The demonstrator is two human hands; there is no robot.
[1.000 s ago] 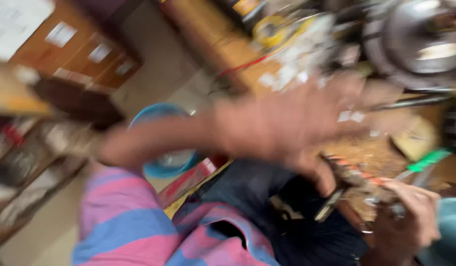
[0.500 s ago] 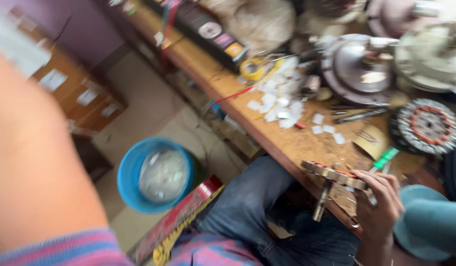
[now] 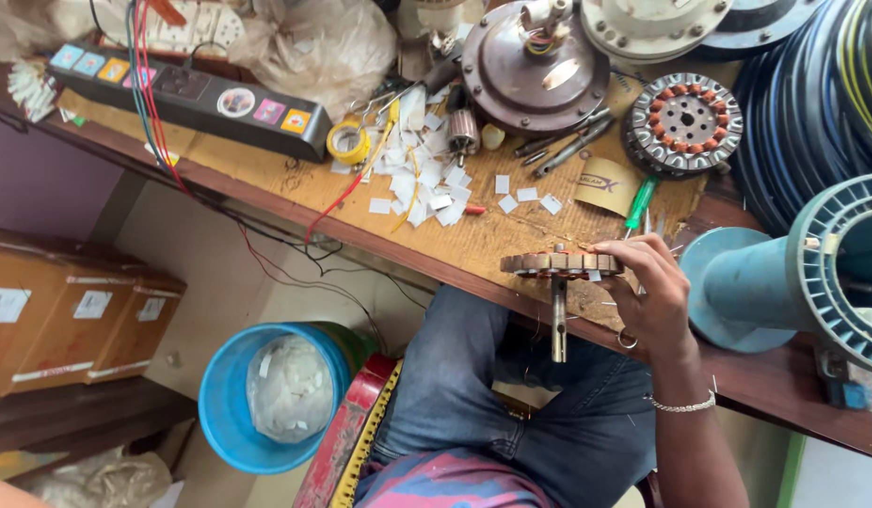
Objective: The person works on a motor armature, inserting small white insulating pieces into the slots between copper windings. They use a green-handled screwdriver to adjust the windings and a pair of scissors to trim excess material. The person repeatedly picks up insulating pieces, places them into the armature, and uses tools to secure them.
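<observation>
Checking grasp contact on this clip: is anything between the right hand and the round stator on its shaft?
Nothing visible. The right hand grips the stator directly at its rim, over the wooden bench edge. The left hand is out of view.

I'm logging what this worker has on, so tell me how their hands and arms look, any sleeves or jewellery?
Only the right hand and forearm show fully. The hand is bare, no glove. A thin ring sits on one finger and a slim silver chain bracelet circles the wrist. The forearm has no sleeve. Of the left side only a sliver shows at the bottom left corner.
</observation>
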